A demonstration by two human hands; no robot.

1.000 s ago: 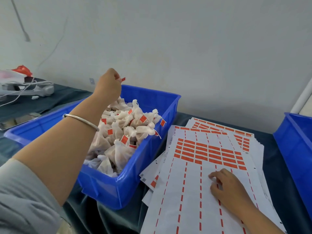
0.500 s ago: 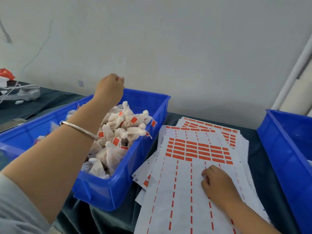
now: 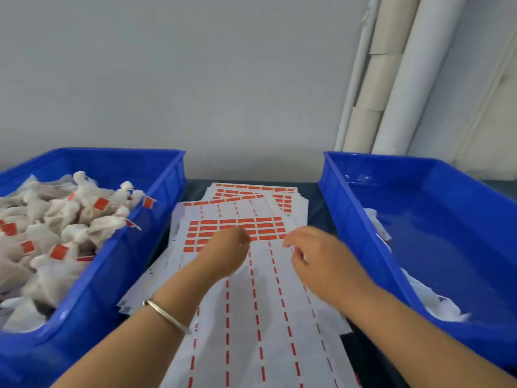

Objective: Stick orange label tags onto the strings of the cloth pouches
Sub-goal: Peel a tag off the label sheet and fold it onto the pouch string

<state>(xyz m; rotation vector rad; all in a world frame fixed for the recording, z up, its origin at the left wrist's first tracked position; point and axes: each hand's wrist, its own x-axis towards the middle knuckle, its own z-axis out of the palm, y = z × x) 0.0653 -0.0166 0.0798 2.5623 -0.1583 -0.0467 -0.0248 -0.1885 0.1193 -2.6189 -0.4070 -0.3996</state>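
Inspecting writing: we find no legible text on the label sheets [image 3: 260,317]; small marks at their edges are too blurred.
Left bin [image 3: 117,259]: we count many white cloth pouches [image 3: 70,217], several carrying orange label tags [image 3: 101,203].
Right bin [image 3: 436,219]: we see a few white pouches [image 3: 428,296] along its near wall.
Sheets: stacked on the tabletop [image 3: 316,203] between the bins.
Left hand [image 3: 223,256]: fingers curled over the orange rows; hold unclear.
Right hand [image 3: 316,256]: fingers bent, tips close together above the sheet; hold unclear.
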